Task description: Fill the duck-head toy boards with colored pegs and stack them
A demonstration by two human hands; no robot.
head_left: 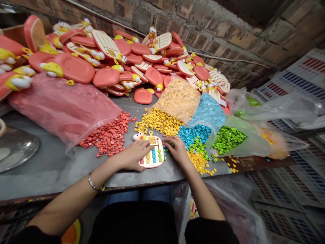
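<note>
A white toy calculator with a duck head lies face up on the grey table, showing red, yellow, blue and green buttons. My left hand rests over its left side, fingers across the upper keys and thumb at the lower left edge; it seems to hold the toy. My right hand is just right of the toy, fingers bent near its upper right edge; whether a small piece is between them is too small to tell. Red buttons, yellow buttons and blue buttons lie in piles around.
Many pink and white duck toys are heaped along the brick wall. Open plastic bags spill onto the table. Green buttons lie right. A clear round container stands left, and stacked crates are at right.
</note>
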